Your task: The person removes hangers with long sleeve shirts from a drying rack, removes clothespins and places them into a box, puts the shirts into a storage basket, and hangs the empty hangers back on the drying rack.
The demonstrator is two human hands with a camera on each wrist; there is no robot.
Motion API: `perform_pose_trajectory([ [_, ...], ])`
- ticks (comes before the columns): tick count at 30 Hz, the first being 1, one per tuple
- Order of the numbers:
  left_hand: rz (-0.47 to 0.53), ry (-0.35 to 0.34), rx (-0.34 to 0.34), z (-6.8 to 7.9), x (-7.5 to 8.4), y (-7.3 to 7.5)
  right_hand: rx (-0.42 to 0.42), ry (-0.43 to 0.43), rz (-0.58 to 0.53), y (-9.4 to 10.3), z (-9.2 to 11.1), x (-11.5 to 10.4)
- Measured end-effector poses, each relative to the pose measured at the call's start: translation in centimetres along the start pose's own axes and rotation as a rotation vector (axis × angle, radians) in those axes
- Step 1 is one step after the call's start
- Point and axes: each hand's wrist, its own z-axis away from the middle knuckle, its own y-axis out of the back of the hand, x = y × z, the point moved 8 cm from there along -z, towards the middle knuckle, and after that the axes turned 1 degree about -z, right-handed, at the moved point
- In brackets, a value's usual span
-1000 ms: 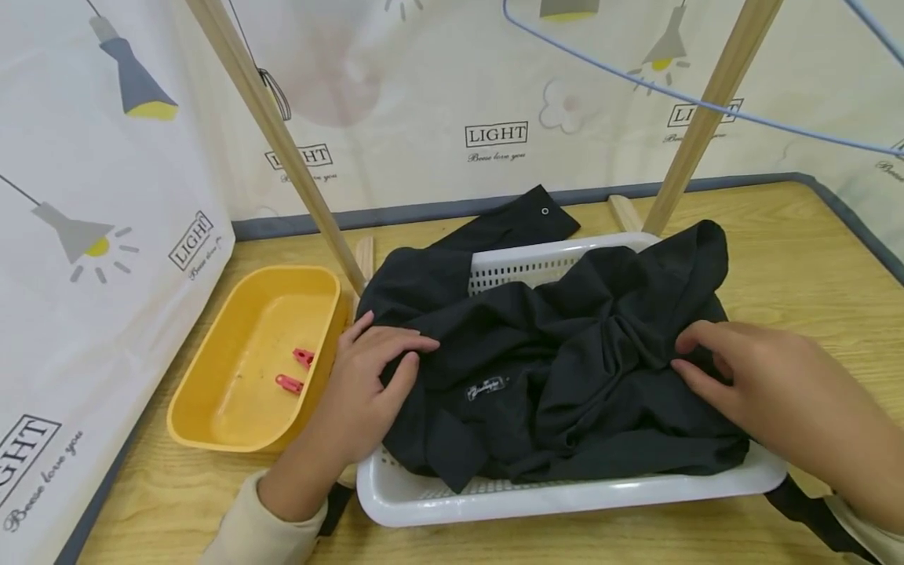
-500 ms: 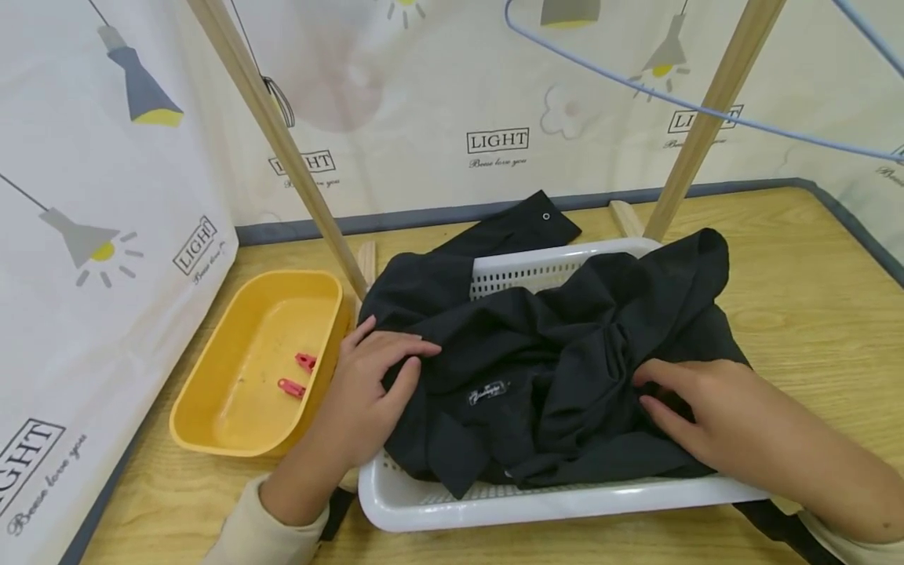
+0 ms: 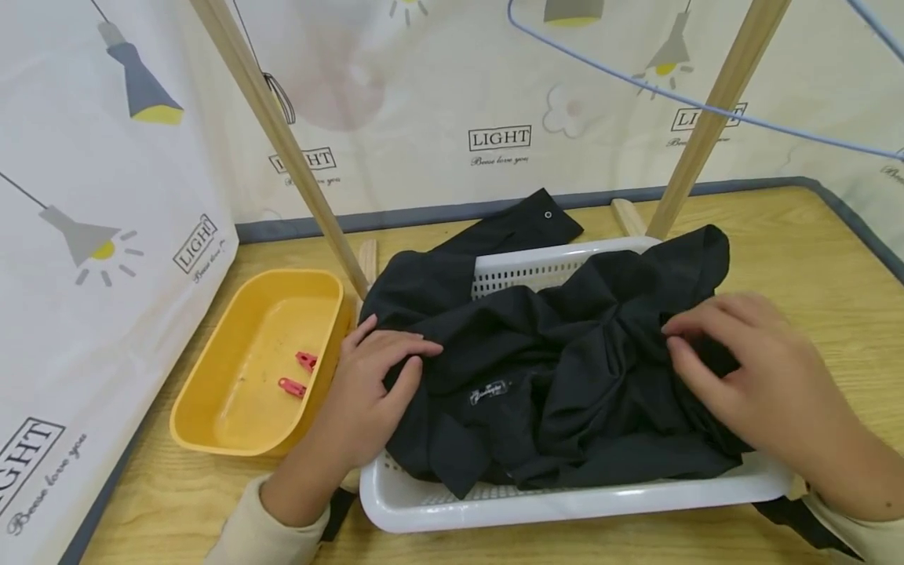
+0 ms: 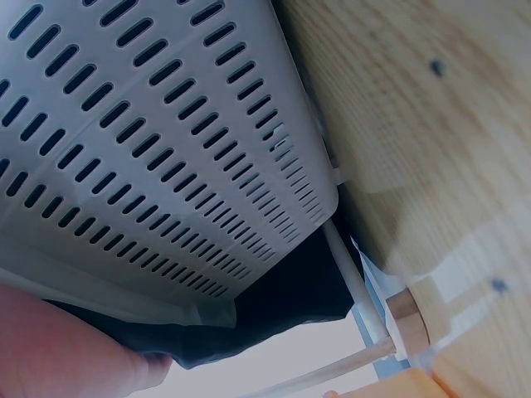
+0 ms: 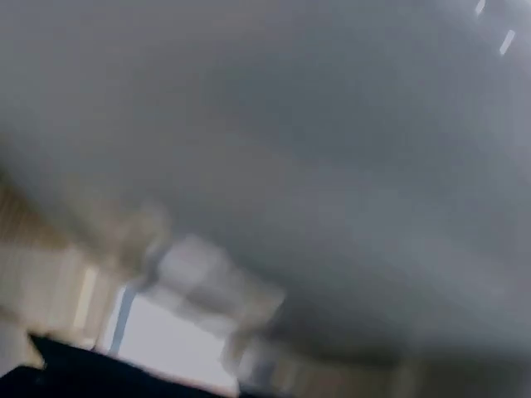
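Note:
A rumpled black shirt (image 3: 593, 369) with a small woven label fills the white plastic basket (image 3: 565, 502). One sleeve with a round snap hangs over the basket's far rim. My left hand (image 3: 374, 384) rests on the shirt at the basket's left side, its index finger and thumb apart. In the left wrist view, part of this hand (image 4: 66, 352) shows beside dark cloth under the basket's slotted wall. On the right, my right hand (image 3: 756, 369) pinches a fold of the shirt between thumb and index finger. The right wrist view is mostly blurred.
Left of the basket stands a yellow tub (image 3: 212, 337) holding red clothespins (image 3: 292, 387). Two slanted wooden poles (image 3: 282, 149) rise behind the basket. A blue wire (image 3: 636, 82) crosses above at the right. Patterned cloth (image 3: 424, 102) walls the wooden table (image 3: 791, 259).
My right hand went inward and left over the shirt, then came back right and upward, shifting the right-hand folds. The left hand has stayed in place.

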Motion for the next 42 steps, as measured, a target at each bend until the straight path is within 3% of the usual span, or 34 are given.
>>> perform_pose_trajectory([
  [3,0.003,-0.003,0.005,0.0,0.1,0.0,0.007,-0.095,0.01,-0.1,-0.3,2.0],
  [8,0.002,0.005,-0.004,0.1,0.0,-0.1,-0.229,-0.152,0.018,-2.9,0.4,3.4],
  [10,0.002,0.006,-0.006,0.1,0.1,0.0,-0.278,-0.15,0.016,-3.5,0.6,3.4],
  [22,0.006,0.002,0.002,-0.1,0.5,0.2,-0.329,0.117,0.049,-4.0,0.8,1.1],
  [26,-0.056,-0.054,0.023,-0.3,0.9,0.4,-0.34,0.121,0.052,-4.3,0.7,1.1],
  [30,-0.206,-0.133,0.052,-1.1,1.6,0.6,-0.348,0.095,0.044,-4.4,0.7,1.4],
  [32,-0.277,-0.137,0.058,-2.0,1.6,0.7,-0.345,0.082,0.036,-4.4,0.7,1.5],
  [36,-0.384,-0.061,0.01,-4.2,0.7,0.4,-0.344,0.07,0.027,-4.3,0.7,1.6],
  [42,-0.522,0.085,-0.144,-6.4,-1.4,-0.7,-0.344,0.059,0.031,-4.4,0.6,1.6],
])
